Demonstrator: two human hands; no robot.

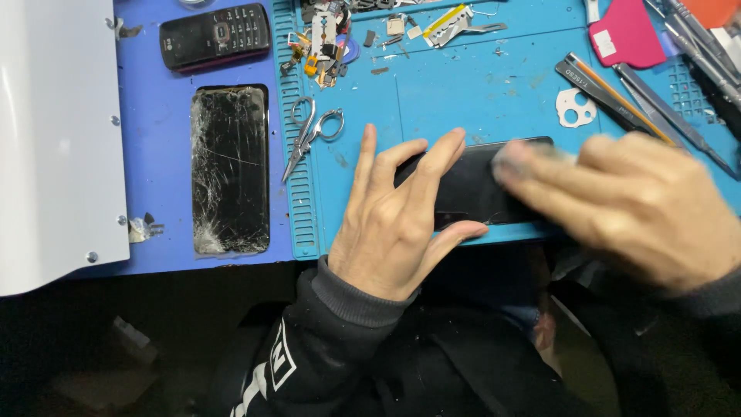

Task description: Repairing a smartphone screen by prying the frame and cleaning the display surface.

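- Two hands on flat black glass-faced phone [471, 189], lying at near edge of blue silicone work mat [463, 85].
- Left hand [394, 224]: fingers spread, pinning phone.
- Right hand [633, 205]: blurred, fingertips on phone; grip unclear.

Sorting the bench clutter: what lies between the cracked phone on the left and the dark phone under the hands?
In the head view, small scissors lie between the cracked phone and the dark phone, on the blue mat's ridged edge.
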